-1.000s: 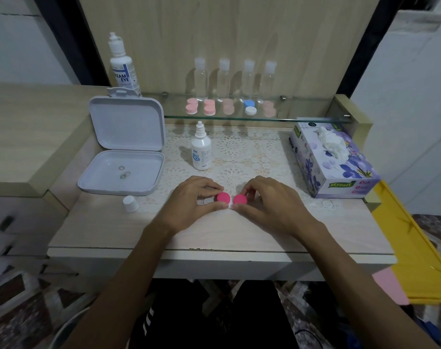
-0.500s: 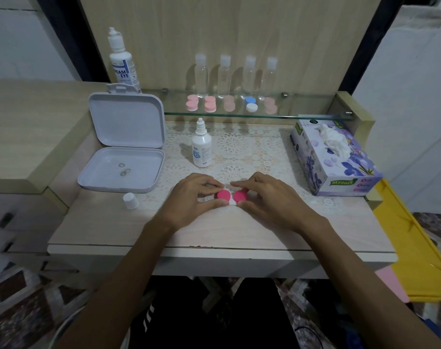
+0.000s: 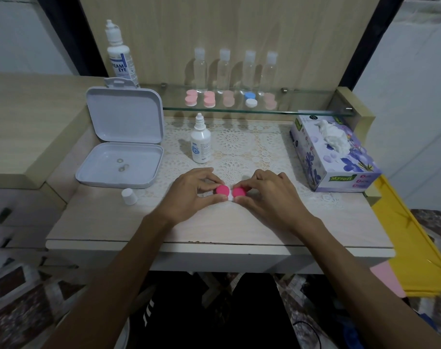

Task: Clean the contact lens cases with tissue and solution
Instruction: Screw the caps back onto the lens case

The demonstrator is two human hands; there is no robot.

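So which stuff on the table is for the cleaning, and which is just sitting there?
For the job: pink case, held by left hand and right hand; small bottle; tissue box.

Just there: white box, loose cap, big bottle, clear bottles, shelf cases.

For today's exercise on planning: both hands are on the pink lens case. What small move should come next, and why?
Probably twist the caps off: the left hand and right hand each pinch a pink cap of the lens case, both still on.
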